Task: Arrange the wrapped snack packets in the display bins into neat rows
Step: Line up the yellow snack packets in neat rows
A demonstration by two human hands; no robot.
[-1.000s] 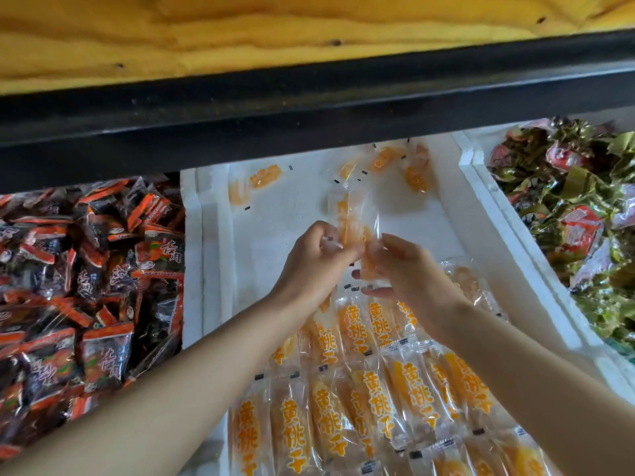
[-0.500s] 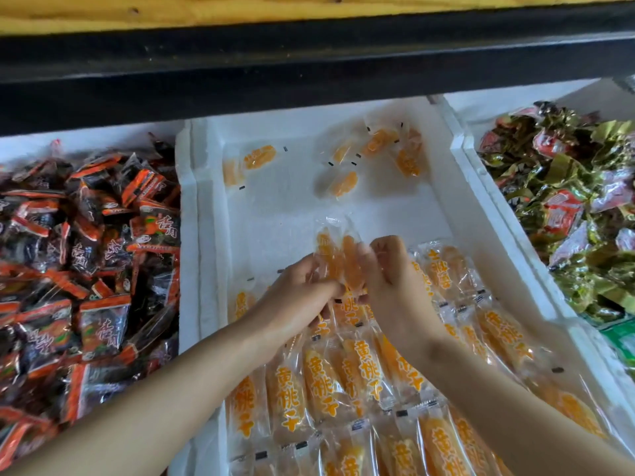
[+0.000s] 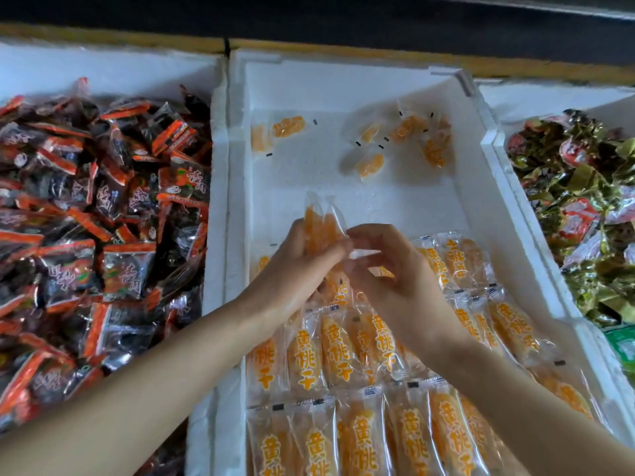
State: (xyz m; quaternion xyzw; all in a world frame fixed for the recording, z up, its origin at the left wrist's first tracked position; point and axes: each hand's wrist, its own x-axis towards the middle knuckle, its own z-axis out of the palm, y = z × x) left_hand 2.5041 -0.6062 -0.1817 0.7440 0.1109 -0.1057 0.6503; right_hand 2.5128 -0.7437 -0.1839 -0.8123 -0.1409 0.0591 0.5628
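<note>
Packets [image 3: 321, 223], judged light and slippery, are gripped by the left hand [image 3: 292, 269] above the middle of the bin [image 3: 235, 187]; a wrapper edge seems pinched by the right hand [image 3: 395, 280]. Bodies, not film ends, are best held.

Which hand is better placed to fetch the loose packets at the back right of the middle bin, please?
Probably the right hand: it sits nearer the loose packets, and only pinches a wrapper edge, while the left hand grips the held packets.

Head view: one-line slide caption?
Left hand and right hand pinch held packets above neat rows in the white foam bin.
</note>
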